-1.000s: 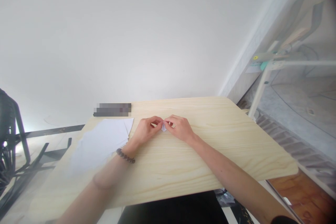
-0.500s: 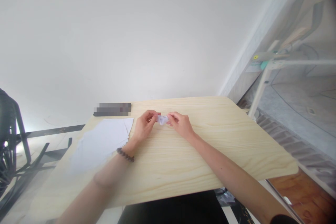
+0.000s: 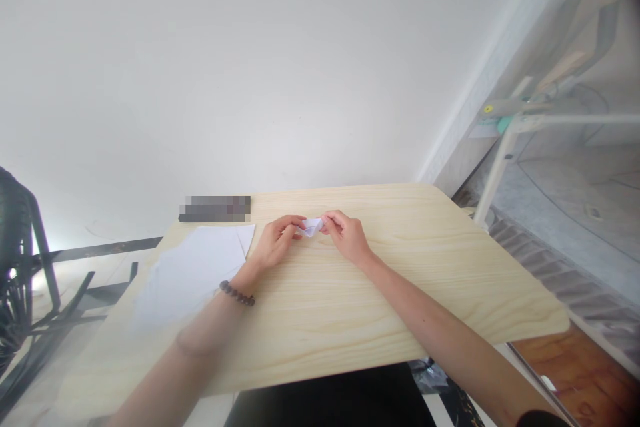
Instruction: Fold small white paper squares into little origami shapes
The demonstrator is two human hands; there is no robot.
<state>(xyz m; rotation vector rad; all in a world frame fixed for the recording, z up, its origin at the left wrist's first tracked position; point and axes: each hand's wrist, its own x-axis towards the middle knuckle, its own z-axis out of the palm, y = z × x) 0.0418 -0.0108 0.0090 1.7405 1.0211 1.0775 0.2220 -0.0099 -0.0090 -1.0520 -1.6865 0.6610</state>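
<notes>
A small folded white paper (image 3: 313,227) is held between my two hands, above the middle of the table. Its lower edge comes to a point, and a dark gap or fold line runs across it. My left hand (image 3: 278,239) pinches its left end between thumb and fingers; a dark beaded bracelet circles that wrist. The right end is gripped by my right hand (image 3: 345,233), thumb and fingers pressed together. Fingertips cover both ends of the paper.
Loose white sheets (image 3: 200,267) lie overlapping on the left of the wooden table (image 3: 400,280). Behind them is a dark, pixelated oblong object (image 3: 215,209). A pale wall (image 3: 300,67) rises at the table's far edge. A white metal frame (image 3: 495,173) stands at the right.
The paper has opened out a little and shows a clearer pointed lower edge. My fingers have shifted slightly on its ends. The sheets and the dark object stay put.
</notes>
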